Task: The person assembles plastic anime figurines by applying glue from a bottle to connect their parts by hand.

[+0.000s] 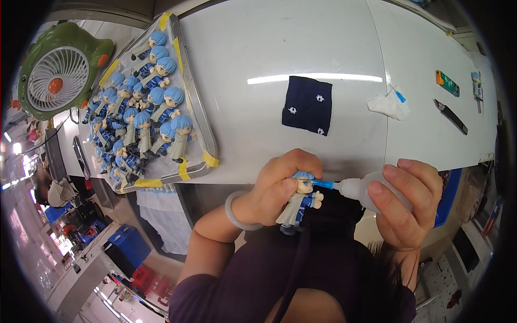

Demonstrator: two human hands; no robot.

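Observation:
Pinched by its blue-haired head in my left hand is a small figurine with a pale cape, blue outfit and dark boots. My right hand wraps round a translucent white squeeze bottle. A blue dispensing tip on the bottle points left and meets, or nearly meets, the side of the figurine's face and hair; exact contact I cannot tell. Both hands are above the table's near edge, close to my body. On the tabletop beyond them lies a folded dark navy cloth with small white motifs.
At left, a metal tray edged with yellow tape holds many similar figurines. A green fan stands beyond it. To the right lie a white tissue with a blue tip, a black utility knife and a small green-orange box.

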